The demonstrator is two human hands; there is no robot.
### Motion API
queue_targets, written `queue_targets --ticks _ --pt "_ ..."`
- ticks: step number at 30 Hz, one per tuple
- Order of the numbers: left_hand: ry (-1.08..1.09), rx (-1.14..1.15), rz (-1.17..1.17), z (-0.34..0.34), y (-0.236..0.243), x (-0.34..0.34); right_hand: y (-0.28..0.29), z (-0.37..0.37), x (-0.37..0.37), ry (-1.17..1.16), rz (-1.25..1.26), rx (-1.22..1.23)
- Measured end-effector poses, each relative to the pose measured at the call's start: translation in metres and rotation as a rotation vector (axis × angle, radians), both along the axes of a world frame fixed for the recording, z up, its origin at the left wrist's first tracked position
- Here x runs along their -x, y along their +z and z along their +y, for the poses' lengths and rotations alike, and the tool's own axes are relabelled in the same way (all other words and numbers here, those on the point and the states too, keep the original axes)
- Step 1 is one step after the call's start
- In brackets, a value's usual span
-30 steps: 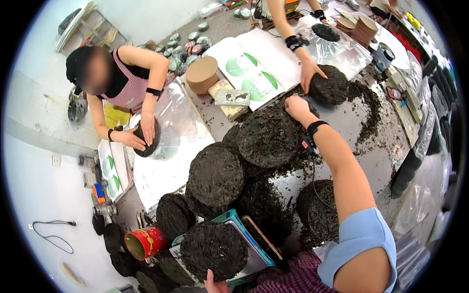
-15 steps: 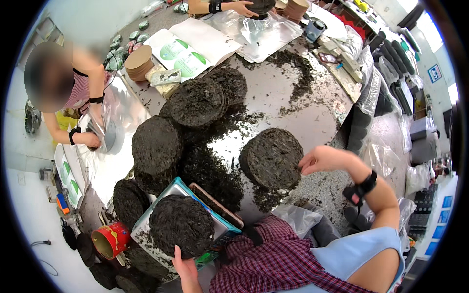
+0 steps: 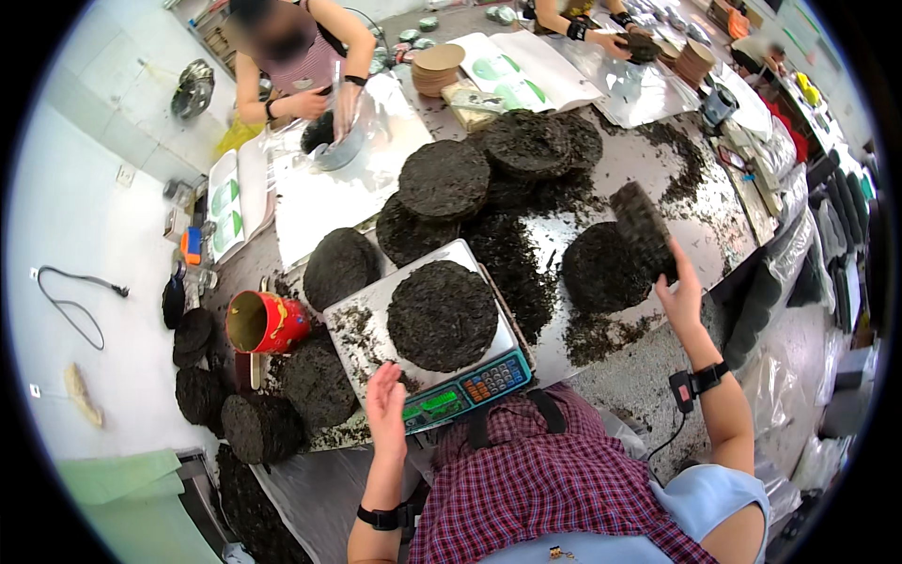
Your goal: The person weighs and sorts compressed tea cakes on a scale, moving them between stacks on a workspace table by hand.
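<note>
A dark round tea cake (image 3: 443,317) of pressed leaves lies flat on the pan of a digital scale (image 3: 357,320) in front of me. My left hand (image 3: 385,402) is at the pan's near-left corner, fingers stretched and holding nothing; whether it touches the scale I cannot tell. Right of the scale, my right hand (image 3: 678,293) grips another tea cake (image 3: 642,228) by its edge, tilted steeply and slightly blurred. Beneath and left of that one, a further tea cake (image 3: 601,271) lies flat on the metal table (image 3: 601,211).
Several tea cakes (image 3: 444,179) are stacked beyond the scale, with loose tea leaves (image 3: 512,263) around them. A red can (image 3: 268,321) stands left of the scale. Across the table, a co-worker's hands (image 3: 329,113) work with a plastic bag; another person's hands (image 3: 615,42) hold a tea cake.
The view has swung left. My right hand has lifted and tipped up a tea cake from the pile it was touching. My left hand has drawn away from the tea cake on the scale.
</note>
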State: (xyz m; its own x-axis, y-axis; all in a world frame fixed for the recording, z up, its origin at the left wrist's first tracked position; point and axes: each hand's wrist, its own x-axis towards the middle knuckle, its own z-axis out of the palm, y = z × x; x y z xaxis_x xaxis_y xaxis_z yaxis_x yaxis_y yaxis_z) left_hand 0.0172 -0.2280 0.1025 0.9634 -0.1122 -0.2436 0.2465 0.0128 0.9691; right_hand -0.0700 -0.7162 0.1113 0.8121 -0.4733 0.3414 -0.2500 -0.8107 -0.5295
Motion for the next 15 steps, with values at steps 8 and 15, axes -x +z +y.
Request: queue_targets --ticks 8,15 --pt "-0.231 0.257 -0.322 -0.051 0.063 -0.01 0.078 0.216 -0.072 0.69 -0.152 -0.385" --pt "0.05 0.139 -0.112 -0.01 0.056 -0.016 0.049 0.289 -0.093 0.919 -0.032 -0.516"
